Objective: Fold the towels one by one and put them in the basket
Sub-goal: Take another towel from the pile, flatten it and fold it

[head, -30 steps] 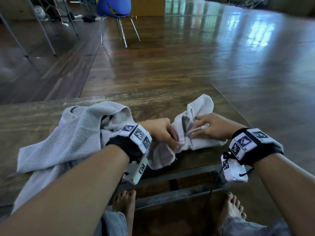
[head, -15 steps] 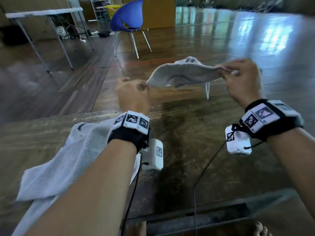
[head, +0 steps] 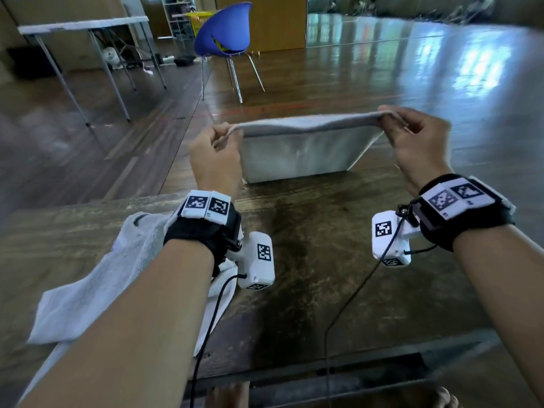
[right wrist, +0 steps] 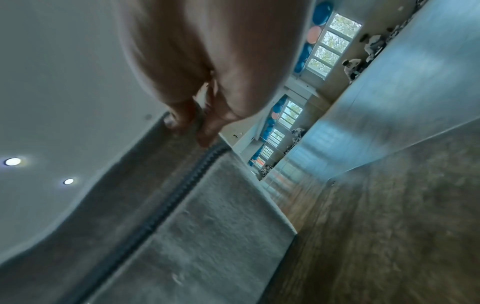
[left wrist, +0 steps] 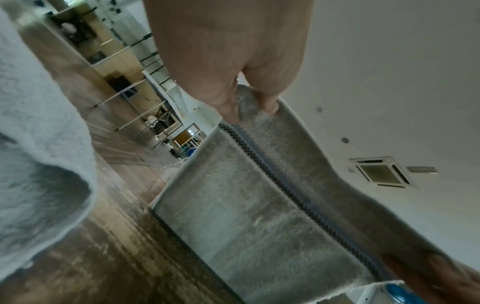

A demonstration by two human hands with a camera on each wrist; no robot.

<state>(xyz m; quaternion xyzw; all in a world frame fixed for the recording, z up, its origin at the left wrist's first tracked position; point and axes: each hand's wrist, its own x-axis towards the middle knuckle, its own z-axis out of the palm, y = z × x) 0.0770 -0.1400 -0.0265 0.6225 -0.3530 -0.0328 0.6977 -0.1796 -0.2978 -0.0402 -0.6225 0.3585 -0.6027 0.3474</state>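
A small grey-white towel (head: 297,151) hangs stretched out above the far part of the wooden table (head: 318,260), its lower edge near the table top. My left hand (head: 219,142) pinches its upper left corner, and my right hand (head: 412,134) pinches the upper right corner. In the left wrist view the towel (left wrist: 246,216) shows a dark stitched stripe, with the left hand (left wrist: 249,102) gripping its edge. The right wrist view shows the towel (right wrist: 202,236) under the right hand (right wrist: 197,127). A second, larger white towel (head: 97,284) lies crumpled on the table under my left forearm. No basket is in view.
A blue chair (head: 226,36) stands on the wooden floor beyond the table. A white folding table (head: 82,28) is at the back left. Cables hang from both wrist cameras over the table's near edge (head: 323,375).
Both hands lifted the small towel off the table, then moved apart and spread it flat between them. It now hangs open instead of bunched. The big towel stayed put.
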